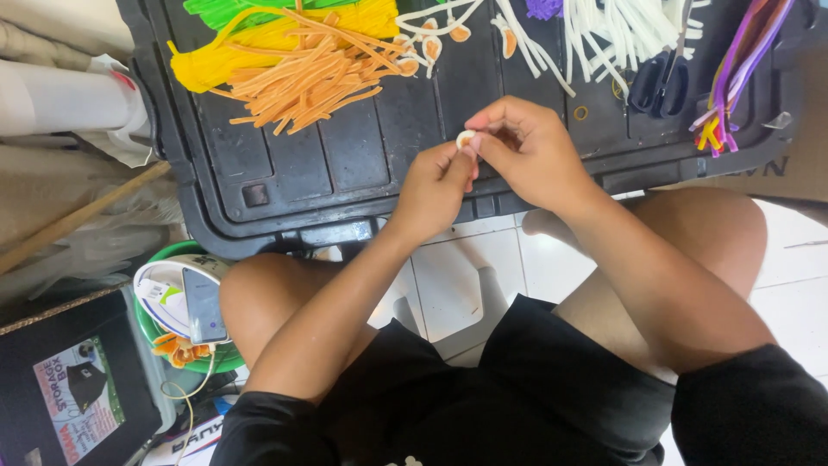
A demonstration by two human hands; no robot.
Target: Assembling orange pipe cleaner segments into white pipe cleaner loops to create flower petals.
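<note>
My black shorts (552,388) and bare knees sit nearest the lens, forearms running up from them to the work. Left hand (435,185) and right hand (526,151) meet over the near edge of the black tray lid (285,173) that serves as my table. The fingers (483,121) of both hands are pinched together on one small white coil (465,138) — thumbs and forefingers clamped on it from either side, apparently so the piece keeps its curl while it is pressed.

Outward from the grip: a loose heap of orange stems (315,78) lies up and to the left, with yellow stems (259,39) and green ones behind. Finished white-and-orange pieces (431,43) sit just beyond my knuckles, white stems (621,34) to the right, black scissors (660,82) beside them, purple strips (737,69) at the far right rim.

Open room — the bare ribbed lid left of my hands, between the orange heap and the near edge. Off the lid, a green bowl (159,332) holding a phone (204,304) stands by my left knee on the white tiled floor (457,276).
</note>
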